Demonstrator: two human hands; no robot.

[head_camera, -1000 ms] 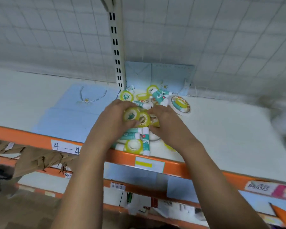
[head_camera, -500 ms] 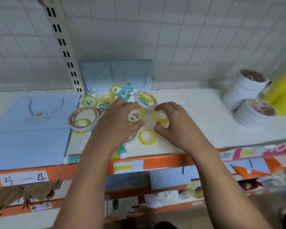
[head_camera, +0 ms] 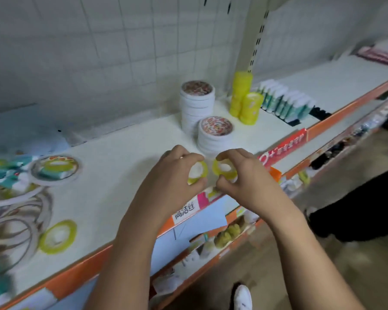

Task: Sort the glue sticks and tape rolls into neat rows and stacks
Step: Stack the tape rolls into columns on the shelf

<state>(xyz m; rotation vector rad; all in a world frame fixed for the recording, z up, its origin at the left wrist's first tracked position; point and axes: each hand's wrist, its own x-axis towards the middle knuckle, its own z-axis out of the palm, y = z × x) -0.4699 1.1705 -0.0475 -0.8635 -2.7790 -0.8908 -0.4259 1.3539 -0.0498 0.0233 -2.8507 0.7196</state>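
The left hand (head_camera: 173,180) and right hand (head_camera: 244,177) are bare, as are both forearms; below the shelf (head_camera: 121,157) edge, a white shoe (head_camera: 242,296) shows.

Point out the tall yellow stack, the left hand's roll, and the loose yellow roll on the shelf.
tall yellow tape stack (head_camera: 241,90): head view, mid side wall
held yellow tape roll (head_camera: 203,173): head view, right rim, in left hand (head_camera: 166,183)
loose yellow tape roll (head_camera: 45,247): head view, lower-left band

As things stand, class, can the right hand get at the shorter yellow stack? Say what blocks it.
Probably yes: the right hand holds a yellow roll, the shorter yellow stack is open on top, and the near white stack stands just aside.
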